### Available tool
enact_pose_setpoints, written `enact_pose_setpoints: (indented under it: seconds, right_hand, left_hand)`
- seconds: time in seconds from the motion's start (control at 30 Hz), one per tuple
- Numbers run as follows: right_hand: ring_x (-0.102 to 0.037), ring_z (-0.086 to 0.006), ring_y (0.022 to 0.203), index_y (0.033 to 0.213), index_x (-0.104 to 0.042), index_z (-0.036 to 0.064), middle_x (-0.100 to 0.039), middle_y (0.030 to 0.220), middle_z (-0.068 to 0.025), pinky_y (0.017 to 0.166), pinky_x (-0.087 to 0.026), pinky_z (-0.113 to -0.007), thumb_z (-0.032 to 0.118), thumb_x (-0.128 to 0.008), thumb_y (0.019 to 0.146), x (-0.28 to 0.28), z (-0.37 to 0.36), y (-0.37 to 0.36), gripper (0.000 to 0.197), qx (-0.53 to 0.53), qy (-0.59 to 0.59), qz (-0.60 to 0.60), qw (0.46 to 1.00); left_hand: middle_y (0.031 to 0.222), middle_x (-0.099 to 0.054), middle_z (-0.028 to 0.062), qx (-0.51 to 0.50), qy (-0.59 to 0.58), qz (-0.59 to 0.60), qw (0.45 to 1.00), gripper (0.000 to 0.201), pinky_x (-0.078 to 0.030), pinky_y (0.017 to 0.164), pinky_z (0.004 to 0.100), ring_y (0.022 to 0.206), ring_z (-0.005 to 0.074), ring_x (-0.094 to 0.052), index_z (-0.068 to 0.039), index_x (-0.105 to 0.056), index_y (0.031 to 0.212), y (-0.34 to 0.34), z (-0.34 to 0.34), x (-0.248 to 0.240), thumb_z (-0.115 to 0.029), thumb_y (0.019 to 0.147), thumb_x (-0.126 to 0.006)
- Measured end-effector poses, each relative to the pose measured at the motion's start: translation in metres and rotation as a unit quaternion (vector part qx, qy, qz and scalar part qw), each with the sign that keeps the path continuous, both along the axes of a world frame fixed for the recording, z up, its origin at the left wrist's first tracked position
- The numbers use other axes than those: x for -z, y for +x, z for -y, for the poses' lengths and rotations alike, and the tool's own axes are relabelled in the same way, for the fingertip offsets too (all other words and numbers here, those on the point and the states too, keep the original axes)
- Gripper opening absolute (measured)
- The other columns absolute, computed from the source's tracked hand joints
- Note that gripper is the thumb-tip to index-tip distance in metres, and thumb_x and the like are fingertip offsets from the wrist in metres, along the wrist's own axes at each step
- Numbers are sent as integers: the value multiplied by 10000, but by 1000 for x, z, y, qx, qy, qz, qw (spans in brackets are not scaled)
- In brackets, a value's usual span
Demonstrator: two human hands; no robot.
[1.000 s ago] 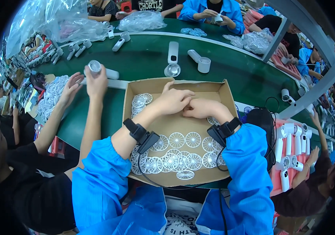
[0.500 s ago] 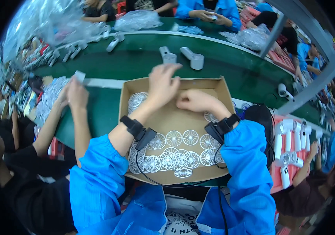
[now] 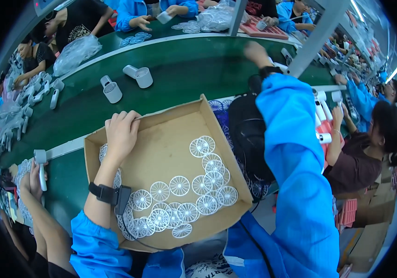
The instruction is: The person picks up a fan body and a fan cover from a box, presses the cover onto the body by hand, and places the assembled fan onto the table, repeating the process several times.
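Note:
My left hand has its fingers hooked over the far rim of a shallow cardboard box. White round spoked fan grilles lie in the box, overlapping along its near side and its left and right sides. Stretched far out to the right, my right hand is over the green conveyor belt, smeared by motion. It is close to a white handheld fan part, and whether it touches this is unclear. Two white handheld fan bodies lie on the belt beyond the box.
A black bag and blue grilles are beside the box's right wall. A grey metal post rises near my right hand. At the left a co-worker's hands hold a white fan body. More people sit across the belt and at the right.
My right hand has left the box and swung far right over the belt. My left hand has come to the box's far rim. The view has turned right.

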State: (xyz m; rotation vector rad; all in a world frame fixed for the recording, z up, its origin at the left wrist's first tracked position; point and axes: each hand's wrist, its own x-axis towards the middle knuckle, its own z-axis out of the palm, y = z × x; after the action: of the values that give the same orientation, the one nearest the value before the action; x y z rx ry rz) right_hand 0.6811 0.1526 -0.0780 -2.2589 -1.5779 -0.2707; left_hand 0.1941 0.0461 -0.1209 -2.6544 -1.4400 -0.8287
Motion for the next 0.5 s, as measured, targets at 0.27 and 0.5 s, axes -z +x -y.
enact_pose_setpoints:
  seconds: [0.27,0.5]
  right_hand:
    - [-536,-411,1126,1317,-412,58,-556,1208,-269,946,-422,-471,414,-666,749,69,-1,128,716,144,-107,5,984]
    - [-572,-425,1036,1378,-332,60,-567,1160,-278,931,-446,-428,357,-661,757,97,-27,154,763,111,-173,25,978]
  left_hand:
    - [778,-530,54,-45,-12,15,999,59,-345,743,381,815,246,-502,-125,-599,853,-10,4,-2,-139,797,-589]
    - [769,-528,47,-35,29,63,997,70,-347,737,379,805,233,-506,-125,-601,845,-21,5,8,-136,776,-601]
